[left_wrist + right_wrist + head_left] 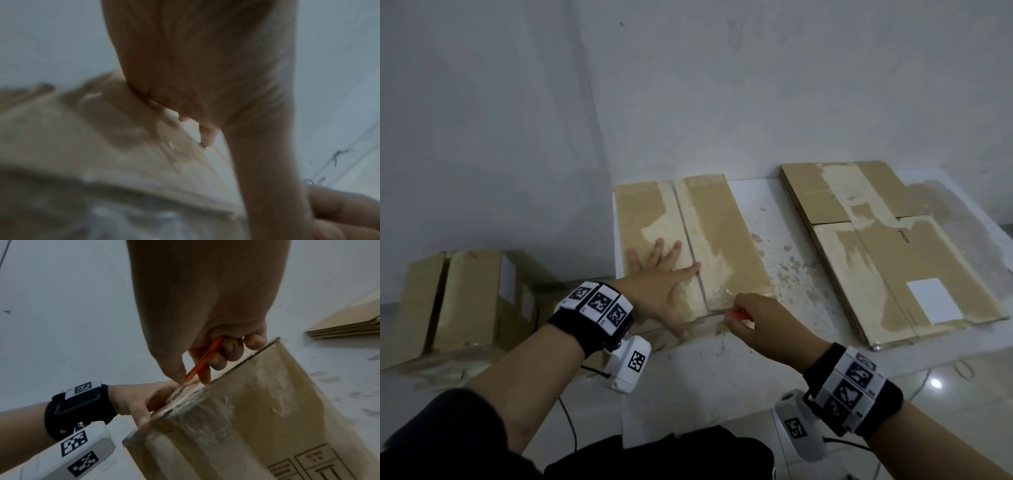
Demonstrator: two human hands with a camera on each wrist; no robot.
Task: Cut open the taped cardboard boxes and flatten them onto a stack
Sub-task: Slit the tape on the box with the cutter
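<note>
Head view: a taped box [690, 236] stands on the white table [791, 301], its top seam running away from the person. The left hand [664, 274] lies flat on the top left flap, fingers straight and spread, thumb at the near edge; its grip is wide and holds nothing. The right hand [760, 320] is curled round an orange knife [738, 313] at the near end of the seam, where clear tape wraps over the edge. To the right, well apart from the box, a stack [887, 250] of flattened cardboard lies on the table, with a white label on its near part. To the left, lower than the table, another box [458, 301] sits with its top flaps parted.

Left wrist view: blurred. The palm [205, 65] presses on tan cardboard, and a few fingertips show beyond it.

Right wrist view: the thumb and fingers [218, 360] pinch the knife [205, 358], its tip at the box's [267, 402] taped top edge. The left hand [144, 399] rests beside the tip, thumb down over the box's front corner. The stack [349, 322] shows at the far right.
</note>
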